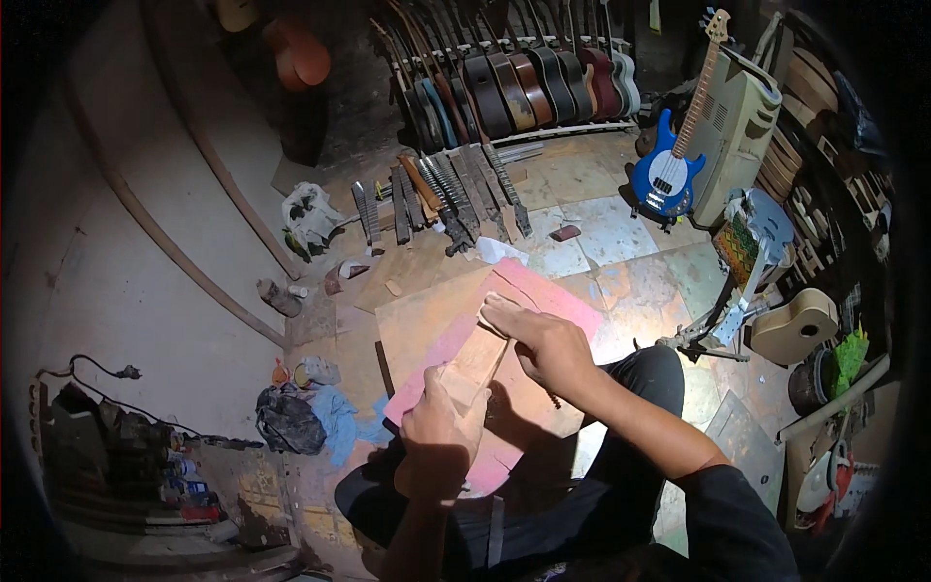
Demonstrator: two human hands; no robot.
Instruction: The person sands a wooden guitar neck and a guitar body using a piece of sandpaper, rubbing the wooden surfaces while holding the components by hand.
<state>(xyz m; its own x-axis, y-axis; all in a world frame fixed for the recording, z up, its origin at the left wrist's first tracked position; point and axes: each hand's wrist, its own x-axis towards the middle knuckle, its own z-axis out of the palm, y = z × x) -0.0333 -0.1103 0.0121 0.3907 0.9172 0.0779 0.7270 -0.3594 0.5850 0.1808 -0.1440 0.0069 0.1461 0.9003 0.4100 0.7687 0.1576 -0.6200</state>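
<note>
A pale, bare wooden piece, long and blocky, slants away from me above a pink-edged board. My left hand is closed round its near part, thumb along the top. At the far end, my right hand grips the piece with fingers laid over its upper face and the thumb lower down. Whether anything thin lies under those fingers I cannot make out. The near end of the piece is partly hidden by my left hand. Both legs in dark trousers flank the board.
Guitar necks lie in a row ahead, before a rack of guitars. A blue electric bass stands at the far right, an acoustic guitar body nearer. Left sit a black plastic bag and blue cloth.
</note>
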